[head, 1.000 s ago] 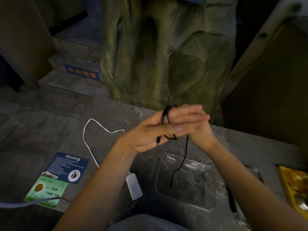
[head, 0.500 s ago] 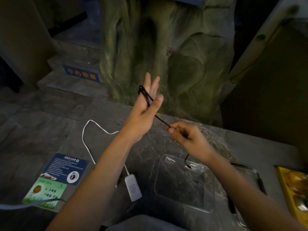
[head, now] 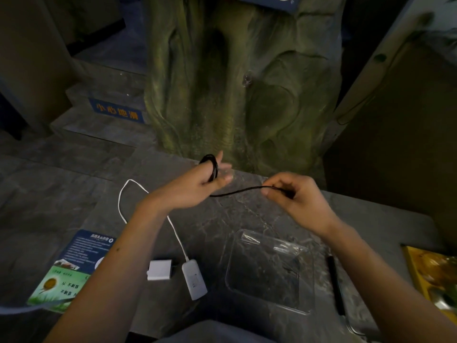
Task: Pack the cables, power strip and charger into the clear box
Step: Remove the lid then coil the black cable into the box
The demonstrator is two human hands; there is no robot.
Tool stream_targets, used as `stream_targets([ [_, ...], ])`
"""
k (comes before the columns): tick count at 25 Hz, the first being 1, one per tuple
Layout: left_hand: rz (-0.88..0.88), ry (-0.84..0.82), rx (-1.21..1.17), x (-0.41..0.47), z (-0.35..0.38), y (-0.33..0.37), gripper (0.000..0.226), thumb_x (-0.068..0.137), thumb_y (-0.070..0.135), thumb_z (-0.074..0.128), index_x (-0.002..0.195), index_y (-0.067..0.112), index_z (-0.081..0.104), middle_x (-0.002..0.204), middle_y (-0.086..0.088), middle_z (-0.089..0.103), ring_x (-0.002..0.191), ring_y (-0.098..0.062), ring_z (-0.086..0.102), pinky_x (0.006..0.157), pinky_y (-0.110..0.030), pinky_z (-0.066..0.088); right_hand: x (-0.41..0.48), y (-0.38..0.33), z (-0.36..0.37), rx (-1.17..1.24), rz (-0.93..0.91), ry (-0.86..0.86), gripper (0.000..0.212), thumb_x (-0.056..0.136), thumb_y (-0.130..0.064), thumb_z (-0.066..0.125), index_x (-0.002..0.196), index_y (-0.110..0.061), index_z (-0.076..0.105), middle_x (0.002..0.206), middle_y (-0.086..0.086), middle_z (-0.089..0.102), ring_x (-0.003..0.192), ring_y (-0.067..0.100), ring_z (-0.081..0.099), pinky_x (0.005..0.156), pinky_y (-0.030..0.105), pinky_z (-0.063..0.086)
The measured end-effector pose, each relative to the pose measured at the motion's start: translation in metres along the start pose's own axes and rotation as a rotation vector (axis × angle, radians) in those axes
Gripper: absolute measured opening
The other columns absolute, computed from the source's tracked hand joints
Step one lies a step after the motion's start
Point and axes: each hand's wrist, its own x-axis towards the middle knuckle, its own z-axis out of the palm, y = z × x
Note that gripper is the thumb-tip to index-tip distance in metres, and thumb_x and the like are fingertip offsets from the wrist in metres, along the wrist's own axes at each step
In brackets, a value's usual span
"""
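Dimly, 小心地滑 step sign (head: 116, 112), black cable (head: 237, 191)

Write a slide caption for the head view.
Black cable wound round left hand, right hand pinching its tail; clear box nearby.

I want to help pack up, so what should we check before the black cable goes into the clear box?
1. Black cable fully wound: not ok. A loose stretch runs between the two hands.
2. Loops kept together: ok. They sit round the fingers of the left hand.
3. Loose part under control: ok. The right hand pinches it.
4. Cable's end plug: cannot tell. It is hidden in the right hand.
5. Clear box ready: ok. It has no lid on, and I see nothing inside.
6. Charger and power strip packed: not ok. Both lie on the table, left of the box.
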Motion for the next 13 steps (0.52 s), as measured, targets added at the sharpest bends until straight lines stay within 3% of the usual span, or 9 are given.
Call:
stream_targets([
  [4, -0.007, -0.275, -0.1, -0.008, 0.005, 0.011, 0.091, 0.077, 0.066, 0.053, 0.144, 0.008, 0.033, 0.14, -0.003, 0.054, 0.129, -0.008, 0.049, 0.11, -0.029, 0.037, 0.005, -0.013, -0.011, -0.106, -0.136, 0.058, 0.006, 0.082, -0.022, 0.072, 0.086, -0.017, 0.072, 0.076, -0.012, 0.058, 0.068, 0.005, 0.056, 0.062, 0.016, 0.043],
  [7, -0.023, -0.453, -0.105, -0.009, 0.008, 0.022, 0.073, 0.082, 0.047, 0.057, 0.142, 0.009, 0.038, 0.13, -0.007, 0.061, 0.117, -0.022, 0.061, 0.101, -0.043, 0.048, 0.009, -0.021, -0.017, -0.132, -0.214, 0.074, 0.01, 0.08, -0.024, 0.072, 0.088, -0.017, 0.072, 0.08, -0.005, 0.058, 0.07, 0.009, 0.057, 0.063, 0.018, 0.045],
  [9, -0.037, -0.524, -0.113, -0.007, 0.012, 0.029, 0.067, 0.086, 0.037, 0.059, 0.142, 0.007, 0.037, 0.132, -0.006, 0.06, 0.111, -0.021, 0.065, 0.1, -0.046, 0.048, 0.012, -0.026, -0.019, -0.124, -0.242, 0.103, 0.011, 0.079, -0.021, 0.074, 0.088, -0.015, 0.072, 0.083, -0.003, 0.058, 0.072, 0.008, 0.058, 0.065, 0.019, 0.047],
  [11, -0.025, -0.602, -0.067, -0.006, 0.017, 0.033, 0.061, 0.09, 0.033, 0.058, 0.141, 0.005, 0.04, 0.135, -0.001, 0.058, 0.103, -0.008, 0.068, 0.102, -0.039, 0.047, 0.017, -0.029, -0.022, -0.097, -0.25, 0.138, 0.014, 0.077, -0.02, 0.076, 0.087, -0.012, 0.072, 0.084, -0.006, 0.057, 0.074, 0.003, 0.059, 0.068, 0.015, 0.046],
  [13, 0.004, -0.664, -0.065, -0.006, 0.021, 0.038, 0.056, 0.095, 0.028, 0.055, 0.143, 0.006, 0.038, 0.133, 0.002, 0.06, 0.091, -0.006, 0.071, 0.098, -0.027, 0.044, 0.021, -0.031, -0.023, -0.058, -0.252, 0.158, 0.015, 0.075, -0.017, 0.078, 0.087, -0.011, 0.071, 0.085, -0.007, 0.058, 0.075, 0.002, 0.059, 0.07, 0.014, 0.045],
])
